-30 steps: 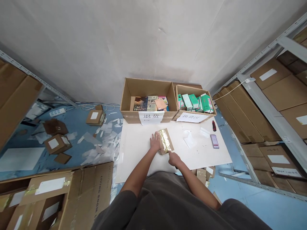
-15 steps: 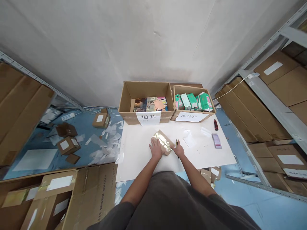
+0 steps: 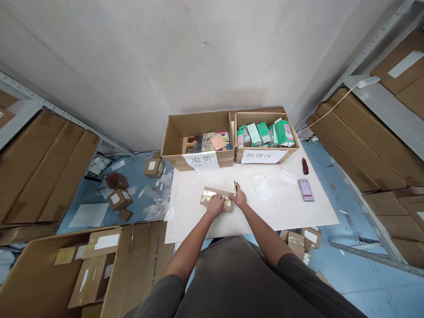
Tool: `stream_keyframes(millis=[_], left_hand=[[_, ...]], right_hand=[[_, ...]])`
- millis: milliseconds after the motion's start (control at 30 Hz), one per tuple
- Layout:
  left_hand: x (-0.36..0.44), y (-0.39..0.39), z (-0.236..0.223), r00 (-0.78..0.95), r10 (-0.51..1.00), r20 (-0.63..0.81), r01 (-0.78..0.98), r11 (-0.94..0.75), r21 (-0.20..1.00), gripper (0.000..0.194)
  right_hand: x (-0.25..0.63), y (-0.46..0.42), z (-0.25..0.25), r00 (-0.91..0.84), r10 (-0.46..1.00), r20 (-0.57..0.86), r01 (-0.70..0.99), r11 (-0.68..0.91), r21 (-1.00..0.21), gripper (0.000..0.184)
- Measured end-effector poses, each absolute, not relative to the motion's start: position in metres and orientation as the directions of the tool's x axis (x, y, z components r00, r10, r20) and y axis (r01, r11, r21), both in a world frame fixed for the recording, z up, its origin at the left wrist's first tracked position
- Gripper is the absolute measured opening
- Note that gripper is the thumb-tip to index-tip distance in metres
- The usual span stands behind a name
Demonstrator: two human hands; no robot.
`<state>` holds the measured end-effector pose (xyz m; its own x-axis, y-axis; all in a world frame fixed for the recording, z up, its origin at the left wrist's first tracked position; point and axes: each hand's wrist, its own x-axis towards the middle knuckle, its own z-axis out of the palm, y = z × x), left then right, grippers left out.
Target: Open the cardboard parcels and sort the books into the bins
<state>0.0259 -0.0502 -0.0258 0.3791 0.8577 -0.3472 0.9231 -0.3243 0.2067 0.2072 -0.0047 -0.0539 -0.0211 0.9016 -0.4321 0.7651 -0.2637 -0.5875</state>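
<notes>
on the bench (image 3: 187, 225), the parcel (image 3: 208, 194) has just swung crosswise, so one end seems handier for the right hand (image 3: 240, 198), whose fingers are wrapped round a knife (image 3: 235, 187); the left hand's (image 3: 216, 204) lie over the top, clamped or not i can't tell.

Taped pkg (image 3: 208, 194) rotated, now approx. crosswise vs. prev.

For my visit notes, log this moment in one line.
left hand: on taped parcel | right hand: holding yellow-black tool, at parcel's end
</notes>
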Motion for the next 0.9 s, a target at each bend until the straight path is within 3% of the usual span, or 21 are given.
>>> stream_keyframes(millis=[100,200,333,500,633,733,900], left_hand=[[0.027,-0.058,-0.028,0.316,0.874,-0.369,0.943,-0.248,0.221,0.05],[0.031,-0.054,-0.03,0.265,0.868,-0.419,0.944,-0.145,0.296,0.057],[0.033,-0.047,-0.028,0.226,0.865,-0.449,0.924,-0.045,0.379,0.063],[0.033,-0.044,-0.023,0.192,0.856,-0.48,0.924,0.007,0.381,0.063],[0.035,-0.04,-0.022,0.148,0.835,-0.53,0.943,0.042,0.329,0.063],[0.037,-0.036,-0.024,0.115,0.834,-0.54,0.95,0.066,0.304,0.068],[0.039,-0.034,-0.028,0.082,0.824,-0.56,0.956,0.093,0.277,0.087]], right_hand=[[0.226,-0.013,-0.056,-0.138,0.914,-0.382,0.707,-0.179,-0.685,0.07],[0.258,-0.03,-0.057,-0.32,0.84,-0.438,0.638,-0.151,-0.755,0.043],[0.287,-0.039,-0.052,-0.487,0.708,-0.511,0.726,0.002,-0.688,0.028],[0.277,-0.02,-0.037,-0.486,0.697,-0.528,0.844,0.218,-0.489,0.031],[0.267,-0.009,-0.028,-0.479,0.68,-0.555,0.872,0.292,-0.394,0.038],[0.275,-0.008,-0.028,-0.477,0.644,-0.598,0.871,0.256,-0.419,0.04],[0.282,-0.024,-0.035,-0.454,0.57,-0.685,0.856,0.067,-0.512,0.049]])
